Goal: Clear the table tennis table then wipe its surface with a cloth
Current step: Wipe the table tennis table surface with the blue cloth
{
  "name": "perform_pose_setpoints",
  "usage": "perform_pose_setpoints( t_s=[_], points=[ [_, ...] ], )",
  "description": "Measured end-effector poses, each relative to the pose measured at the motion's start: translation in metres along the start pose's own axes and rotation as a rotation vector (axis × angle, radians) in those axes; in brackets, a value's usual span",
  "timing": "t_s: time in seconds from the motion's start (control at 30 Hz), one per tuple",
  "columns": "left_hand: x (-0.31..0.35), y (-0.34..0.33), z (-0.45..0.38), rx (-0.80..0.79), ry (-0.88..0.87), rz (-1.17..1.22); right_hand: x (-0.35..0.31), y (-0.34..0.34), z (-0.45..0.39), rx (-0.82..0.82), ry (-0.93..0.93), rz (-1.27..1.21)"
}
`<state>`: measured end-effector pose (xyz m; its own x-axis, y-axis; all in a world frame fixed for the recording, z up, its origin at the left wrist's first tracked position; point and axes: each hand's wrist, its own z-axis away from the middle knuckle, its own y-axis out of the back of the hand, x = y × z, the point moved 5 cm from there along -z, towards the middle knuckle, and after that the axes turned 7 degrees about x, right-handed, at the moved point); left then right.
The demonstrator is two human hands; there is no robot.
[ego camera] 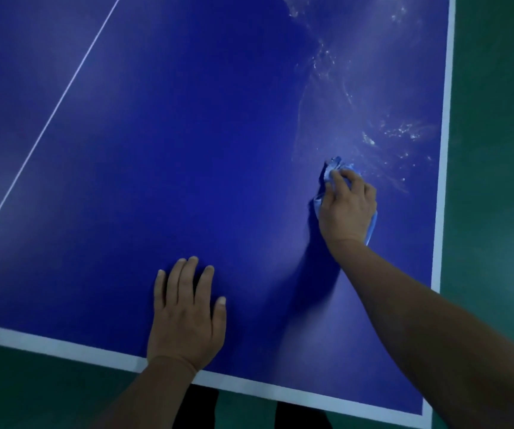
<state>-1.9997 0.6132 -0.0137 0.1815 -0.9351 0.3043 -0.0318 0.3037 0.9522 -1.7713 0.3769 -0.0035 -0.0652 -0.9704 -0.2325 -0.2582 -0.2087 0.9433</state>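
A blue table tennis desk (187, 150) with white edge lines stands on green floor (497, 150). The left hand (184, 317) lies flat near the desk's near edge, fingers straight and spread. Near the right edge, the right hand (347, 209) presses a crumpled blue cloth (331, 168), fingers curled over it, beside wet streaks (398, 131).

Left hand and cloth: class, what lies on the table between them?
Nothing: in the head view only bare blue table and the right arm's shadow lie between the flat left hand and the cloth under the right hand.
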Motion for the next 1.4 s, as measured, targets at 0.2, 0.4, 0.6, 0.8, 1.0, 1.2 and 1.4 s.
perform_pose_setpoints(
  t_s=[0.2,0.4,0.6,0.8,1.0,1.2,1.4],
  points=[
    [0.007,0.001,0.0,0.067,0.076,-0.033,0.004,-0.002,-0.001,-0.056,0.041,-0.04],
    [0.114,-0.021,-0.002,0.126,0.267,0.074,0.034,0.008,-0.01,-0.088,0.138,-0.137],
    [0.184,-0.051,0.026,0.182,0.559,0.044,0.17,0.027,-0.065,-0.041,0.251,-0.076],
    [0.196,-0.058,0.039,0.193,0.664,-0.021,0.326,0.039,-0.159,-0.305,0.027,0.123],
    [0.194,-0.061,0.04,0.221,0.641,-0.031,0.243,0.059,-0.157,0.037,0.288,-0.33],
    [0.19,-0.065,0.041,0.231,0.63,-0.051,0.128,0.028,-0.059,-0.198,0.811,-0.359],
    [0.19,-0.066,0.041,0.258,0.607,-0.058,0.127,0.037,-0.015,-0.152,0.924,-0.311]
  ],
)
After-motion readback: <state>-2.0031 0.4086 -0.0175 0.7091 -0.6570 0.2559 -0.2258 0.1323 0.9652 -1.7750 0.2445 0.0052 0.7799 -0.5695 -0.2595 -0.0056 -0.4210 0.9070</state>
